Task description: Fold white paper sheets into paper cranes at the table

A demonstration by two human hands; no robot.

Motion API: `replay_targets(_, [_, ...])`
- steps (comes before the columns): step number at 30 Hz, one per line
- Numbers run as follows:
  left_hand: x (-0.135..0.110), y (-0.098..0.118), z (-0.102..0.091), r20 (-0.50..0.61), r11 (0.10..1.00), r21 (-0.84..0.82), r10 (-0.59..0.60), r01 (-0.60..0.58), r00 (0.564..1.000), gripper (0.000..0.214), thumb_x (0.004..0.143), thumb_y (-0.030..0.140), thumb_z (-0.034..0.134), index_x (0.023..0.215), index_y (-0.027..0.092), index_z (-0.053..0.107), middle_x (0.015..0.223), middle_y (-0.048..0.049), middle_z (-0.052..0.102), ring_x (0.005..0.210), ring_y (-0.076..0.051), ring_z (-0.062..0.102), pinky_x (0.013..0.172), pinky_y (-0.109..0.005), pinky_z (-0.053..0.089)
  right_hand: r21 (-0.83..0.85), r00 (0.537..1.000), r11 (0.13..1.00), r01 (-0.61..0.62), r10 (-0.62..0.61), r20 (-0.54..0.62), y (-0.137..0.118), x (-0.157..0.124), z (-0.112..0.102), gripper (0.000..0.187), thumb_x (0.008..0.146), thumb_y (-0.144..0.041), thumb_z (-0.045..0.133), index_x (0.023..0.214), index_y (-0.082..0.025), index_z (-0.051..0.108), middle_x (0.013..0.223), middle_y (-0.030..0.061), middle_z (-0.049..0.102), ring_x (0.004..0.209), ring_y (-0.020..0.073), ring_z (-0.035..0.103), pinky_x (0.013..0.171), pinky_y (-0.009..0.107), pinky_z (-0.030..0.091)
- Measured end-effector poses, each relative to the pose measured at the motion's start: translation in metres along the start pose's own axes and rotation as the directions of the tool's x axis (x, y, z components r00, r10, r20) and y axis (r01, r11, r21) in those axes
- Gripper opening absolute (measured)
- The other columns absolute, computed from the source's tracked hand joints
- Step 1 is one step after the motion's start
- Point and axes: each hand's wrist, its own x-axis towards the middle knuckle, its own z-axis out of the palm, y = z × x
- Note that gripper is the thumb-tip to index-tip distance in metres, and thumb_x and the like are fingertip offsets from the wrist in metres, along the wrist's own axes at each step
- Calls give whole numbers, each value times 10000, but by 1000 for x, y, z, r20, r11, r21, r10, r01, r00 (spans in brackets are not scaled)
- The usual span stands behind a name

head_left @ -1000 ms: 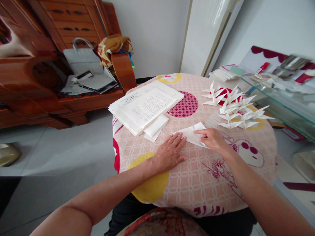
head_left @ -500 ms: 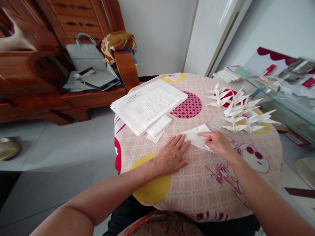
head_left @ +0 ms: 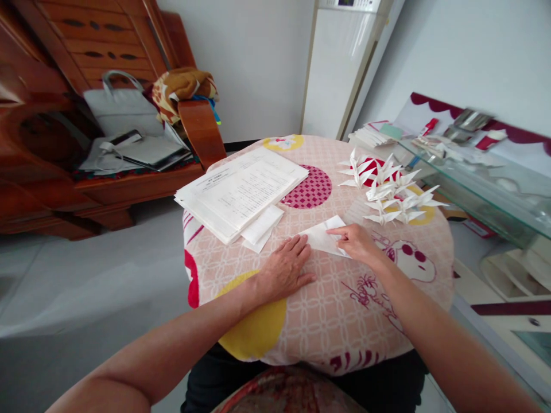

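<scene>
Here, left hand (head_left: 284, 267) spread, right hand (head_left: 356, 241) pointing, grip unclear, paper (head_left: 319, 236) borders open cloth (head_left: 321, 312).

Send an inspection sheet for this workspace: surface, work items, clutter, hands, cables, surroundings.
Surface: round patterned cloth.
Work items: white folded paper, lying on the cloth.
Clutter: stacked printed sheets, smaller papers at their near edge, white paper cranes.
Left hand: flat, fingertips at the paper's left end.
Right hand: index finger on the paper.
Cables: possible white cord on the wooden seat; too blurred to tell.
Surroundings: gray bag on that seat; glass shelf to the right.
</scene>
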Motion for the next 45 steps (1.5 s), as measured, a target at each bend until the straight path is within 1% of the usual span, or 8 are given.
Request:
replay_targets(3, [1,-3,1,16,999,36,14,-15,1000,734,950,651,371,1416,93,471,1534,-214,411,1435,-333,379,1190,-445,280,-21,1000,1000,3,-3,-7,-2,0,0,530,717,-62,530,1188,-170,748,672,39,712,565,132,543,590,233,399])
replay_targets(8, [10,1,-5,111,995,102,4,-16,994,682,947,647,387,1515,269,370,1551,-174,390,1416,-351,397,1143,-489,317,-36,999,999,17,-18,-32,-4,0,-1,500,714,-58,551,1151,-169,767,727,51,740,621,155,601,631,241,426])
replay_targets(13, [21,11,-15,162,993,119,-12,-8,987,715,897,694,440,1522,358,352,1514,-181,393,1347,-404,435,1073,-522,355,-30,1000,1000,3,-4,-24,-7,1,-3,476,724,-67,576,1148,-165,768,764,57,761,661,167,628,647,240,442])
replay_targets(20, [29,19,-34,224,994,106,-6,-18,974,776,835,729,517,1517,394,359,1357,-185,467,1123,-371,557,944,-486,431,172,994,980,-95,84,69,-2,-12,-15,525,769,-106,581,1285,-121,680,553,1,655,519,130,551,547,220,402])
replay_targets(26, [32,17,-37,236,993,109,26,-53,971,851,788,788,514,1516,369,375,1265,-181,514,1026,-335,581,885,-436,450,295,992,951,-97,67,109,13,-26,-16,607,741,-77,555,1344,-98,622,607,-7,653,533,113,546,527,204,386])
replay_targets(35, [45,19,-41,268,981,133,100,-140,958,877,759,788,560,1509,364,395,1160,-178,642,1007,-341,629,862,-412,454,125,997,991,-44,37,62,12,-33,-18,600,725,-47,541,1310,-114,655,674,21,710,591,135,586,597,224,413])
replay_targets(41, [56,18,-40,226,947,83,286,-310,931,858,769,716,637,1506,351,394,1456,-128,535,1291,-322,508,1006,-401,408,28,999,999,-36,37,-4,6,-33,-12,557,718,-51,573,1261,-90,688,824,77,757,698,165,647,679,232,447])
replay_targets(45, [56,14,-43,241,947,93,279,-308,930,876,754,739,632,1507,362,392,1414,-144,564,1240,-331,544,952,-398,433,-26,998,997,-67,66,-22,1,-34,-9,546,715,-58,577,1245,-96,700,871,94,766,762,193,675,691,238,450])
